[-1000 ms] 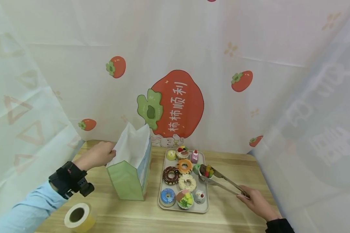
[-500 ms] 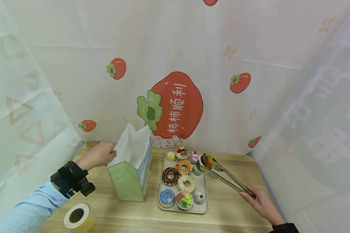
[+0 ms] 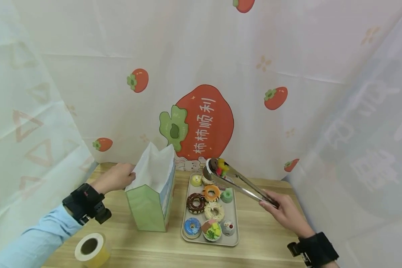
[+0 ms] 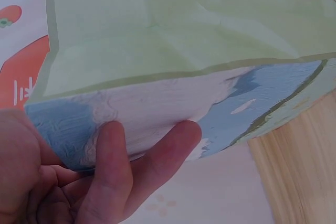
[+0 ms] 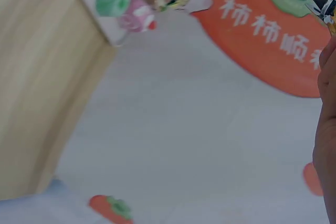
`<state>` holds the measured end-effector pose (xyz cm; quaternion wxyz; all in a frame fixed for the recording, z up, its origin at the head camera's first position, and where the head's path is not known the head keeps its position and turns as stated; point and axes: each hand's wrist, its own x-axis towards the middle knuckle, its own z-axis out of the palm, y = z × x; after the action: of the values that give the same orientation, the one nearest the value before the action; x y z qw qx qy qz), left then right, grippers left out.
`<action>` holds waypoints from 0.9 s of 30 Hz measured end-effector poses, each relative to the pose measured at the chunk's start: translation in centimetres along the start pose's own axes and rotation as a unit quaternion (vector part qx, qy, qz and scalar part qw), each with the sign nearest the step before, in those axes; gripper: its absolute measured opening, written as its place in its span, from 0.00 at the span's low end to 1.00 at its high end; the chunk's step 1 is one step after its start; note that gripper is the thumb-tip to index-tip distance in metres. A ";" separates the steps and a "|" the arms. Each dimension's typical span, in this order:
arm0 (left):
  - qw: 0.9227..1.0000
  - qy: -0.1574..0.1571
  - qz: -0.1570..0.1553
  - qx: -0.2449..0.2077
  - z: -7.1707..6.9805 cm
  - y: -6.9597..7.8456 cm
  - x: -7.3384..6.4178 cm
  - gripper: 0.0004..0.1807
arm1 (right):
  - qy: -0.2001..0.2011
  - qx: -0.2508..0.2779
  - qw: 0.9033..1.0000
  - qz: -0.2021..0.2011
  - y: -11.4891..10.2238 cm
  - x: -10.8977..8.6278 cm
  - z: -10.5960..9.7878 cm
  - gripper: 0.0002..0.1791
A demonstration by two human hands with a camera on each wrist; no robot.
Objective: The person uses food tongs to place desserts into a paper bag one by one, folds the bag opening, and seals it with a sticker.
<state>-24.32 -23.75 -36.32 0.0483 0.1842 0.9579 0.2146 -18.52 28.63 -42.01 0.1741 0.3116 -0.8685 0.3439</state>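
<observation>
With our right hand (image 3: pixel 284 212) we grip metal tongs (image 3: pixel 241 190); their tips, ahead and left of that hand, hold a fruit-topped dessert cup (image 3: pixel 214 165) above the far end of the tray (image 3: pixel 233 238). We judge it light and perhaps slippery against smooth metal, best taken by its sides below the toppings. Our left hand (image 3: pixel 118 176) pinches the rim of the paper bag (image 3: pixel 145 208) just right of it: thin, likely to crumple. The tongs partly hide the cup; the right wrist view cuts off most of our hand.

Soft light, blurry right-wrist view
</observation>
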 end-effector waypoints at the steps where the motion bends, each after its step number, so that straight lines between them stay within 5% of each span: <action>1: 1.000 -0.002 -0.003 0.001 0.0 0.0 0.0 0.10 | -0.003 0.001 1.000 -0.006 -0.4 0.7 0.0 0.19; 18: 1.000 -0.018 -0.024 0.009 0.2 0.1 0.1 0.08 | -0.133 0.034 0.987 -0.083 -6.4 12.0 1.3 0.14; 27: 0.999 0.007 -0.016 0.035 0.3 0.2 0.2 0.08 | -0.209 -0.031 0.970 -0.118 -9.0 17.0 2.5 0.21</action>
<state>-24.41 -23.38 -36.50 0.0387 0.1687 0.9680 0.1815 -25.48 14.55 -30.53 0.0377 0.4710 -0.8531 0.2211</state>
